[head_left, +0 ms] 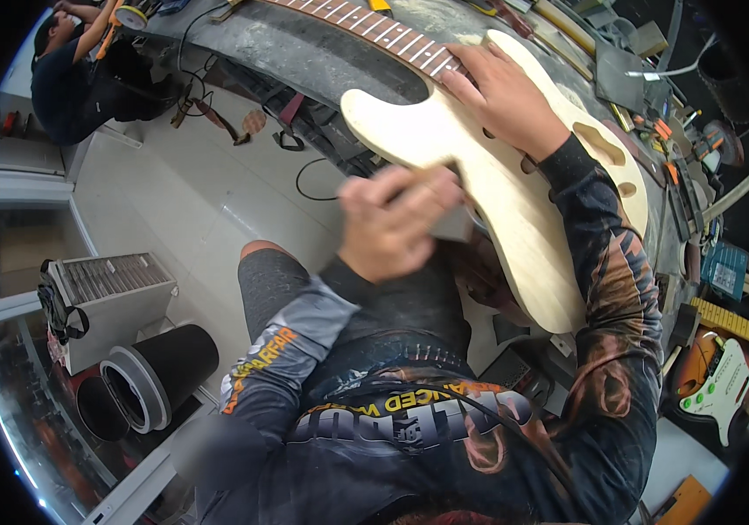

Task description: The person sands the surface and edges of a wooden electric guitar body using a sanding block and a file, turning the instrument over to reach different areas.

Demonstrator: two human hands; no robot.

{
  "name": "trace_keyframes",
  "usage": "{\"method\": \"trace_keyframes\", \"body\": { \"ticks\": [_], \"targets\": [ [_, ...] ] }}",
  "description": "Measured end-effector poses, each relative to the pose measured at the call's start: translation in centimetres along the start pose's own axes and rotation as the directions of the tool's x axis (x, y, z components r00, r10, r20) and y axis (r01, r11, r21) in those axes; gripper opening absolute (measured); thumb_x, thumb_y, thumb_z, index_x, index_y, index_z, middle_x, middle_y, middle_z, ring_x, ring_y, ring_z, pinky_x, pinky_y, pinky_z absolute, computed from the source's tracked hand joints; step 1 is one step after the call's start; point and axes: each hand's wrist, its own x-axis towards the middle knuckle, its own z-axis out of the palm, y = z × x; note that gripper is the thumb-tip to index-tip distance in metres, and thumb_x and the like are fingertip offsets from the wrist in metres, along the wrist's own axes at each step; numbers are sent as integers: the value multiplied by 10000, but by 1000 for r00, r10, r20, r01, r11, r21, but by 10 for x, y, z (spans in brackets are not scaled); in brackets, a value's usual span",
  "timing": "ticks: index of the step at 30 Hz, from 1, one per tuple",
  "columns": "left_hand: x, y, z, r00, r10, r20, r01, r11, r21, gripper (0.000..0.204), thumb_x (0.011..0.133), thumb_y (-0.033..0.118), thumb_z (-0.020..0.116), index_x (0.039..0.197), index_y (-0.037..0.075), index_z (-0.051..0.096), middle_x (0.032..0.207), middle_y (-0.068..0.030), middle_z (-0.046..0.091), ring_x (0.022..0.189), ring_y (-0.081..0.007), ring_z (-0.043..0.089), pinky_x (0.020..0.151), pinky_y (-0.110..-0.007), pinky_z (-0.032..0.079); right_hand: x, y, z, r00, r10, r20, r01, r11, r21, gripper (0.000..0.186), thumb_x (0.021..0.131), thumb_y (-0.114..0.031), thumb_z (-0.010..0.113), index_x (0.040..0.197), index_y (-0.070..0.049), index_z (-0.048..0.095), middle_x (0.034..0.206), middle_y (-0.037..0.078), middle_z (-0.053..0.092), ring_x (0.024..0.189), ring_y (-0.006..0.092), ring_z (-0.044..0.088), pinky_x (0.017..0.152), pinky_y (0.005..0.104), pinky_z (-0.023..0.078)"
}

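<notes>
An unfinished pale wooden electric guitar body (523, 254) lies at the bench's edge, with a fretted neck (374, 37) extending toward the upper left. My right hand (501, 101) grips the guitar where neck and body meet, fingers over the fretboard. My left hand (401, 223), blurred, has its fingers closed around a small block (451, 226) against the inner edge of the body's curve, just below the horn. The block's far side is partly hidden by my fingers. Routed cavities show along the body's right side, partly covered by my right arm.
The dusty grey bench (278, 48) holds tools (676, 171) at right, near a finished guitar (716, 376) with white pickguard. A co-worker (73, 87) crouches at upper left. A black bin (160, 376) and a box (112, 297) stand at lower left. Cables hang under the bench.
</notes>
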Motion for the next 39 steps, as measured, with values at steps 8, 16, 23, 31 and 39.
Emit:
{"method": "trace_keyframes", "body": {
  "ticks": [8, 16, 23, 31, 39],
  "targets": [
    [1, 62, 9, 995, -76, 62, 92, 936, -340, 810, 671, 221, 786, 1480, 254, 811, 1606, 91, 718, 1385, -264, 564, 1129, -466, 348, 3, 4, 11, 999, 51, -15, -50, 997, 62, 555, 1223, -457, 478, 1507, -14, 655, 1380, 217, 760, 1312, 371, 713, 1333, 546, 380],
    [4, 42, 2, 996, -46, 78, 69, 943, -326, 798, 713, 187, 749, 1508, 224, 794, 1639, 62, 704, 1268, -265, 585, 1138, -455, 366, 5, -4, 4, 996, 82, 20, -83, 995, 59, 469, 1204, -336, 532, 1492, 12, 661, 1464, 221, 715, 1342, 424, 656, 1251, 521, 451],
    [13, 6, -1, 998, -50, 39, 58, 966, -251, 829, 689, 167, 754, 1514, 244, 791, 1633, 80, 710, 1234, -244, 601, 1111, -473, 386, 0, 9, 13, 998, -40, -58, 37, 998, -55, 516, 1225, -429, 473, 1493, -35, 673, 1350, 198, 776, 1283, 351, 733, 1339, 546, 386],
    [15, 14, 7, 989, 142, 39, -121, 937, -327, 872, 606, 159, 739, 1473, 218, 817, 1599, 54, 735, 1229, -262, 590, 1090, -419, 414, 0, 10, 8, 998, 64, 10, -64, 998, 18, 549, 1208, -428, 514, 1511, 3, 671, 1442, 231, 739, 1326, 414, 669, 1213, 501, 490],
    [10, 23, 0, 980, 188, 63, -161, 939, -303, 860, 655, 212, 783, 1514, 265, 781, 1633, 105, 697, 1268, -220, 570, 1092, -459, 365, 2, -5, -12, 996, 86, 23, -88, 972, 216, 407, 1169, -283, 607, 1406, 47, 637, 1259, 267, 761, 1143, 458, 722, 1032, 539, 564]
  ]
}}
